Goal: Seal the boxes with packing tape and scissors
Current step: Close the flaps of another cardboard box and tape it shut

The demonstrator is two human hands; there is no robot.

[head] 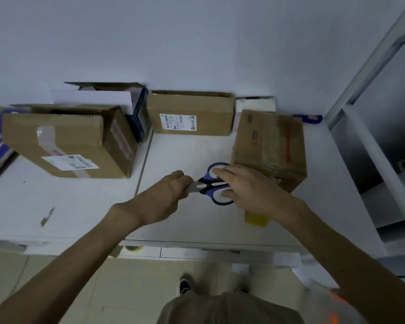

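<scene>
Holding a pair of scissors (211,183) between both hands, low over the white table (173,220). Left hand (164,197) closed round the grey steel blades, fingers curled, only a short stretch of metal showing beside the knuckles. Right hand (246,190) at the handles, one fingertip showing through the far loop, another through the near loop. Handles blue along the outside and black toward the pivot, loops oval, blade end pointing into the left hand. Cannot tell whether the blades lie together, most of them being hidden in the grip.

Just beyond the right hand and close against its fingers: a cardboard box (271,141), flaps closed, clear tape banded across the top, a red strip down one side. Under the right wrist, on the table: a yellowish translucent object (256,219), shape hard to tell.

Well beyond the left hand and out to its side: a larger brown box (63,141) with a white label and a strip of clear tape on its near face. Straight ahead of both hands, against the wall: a third brown box (189,106) carrying a white barcode label.
</scene>
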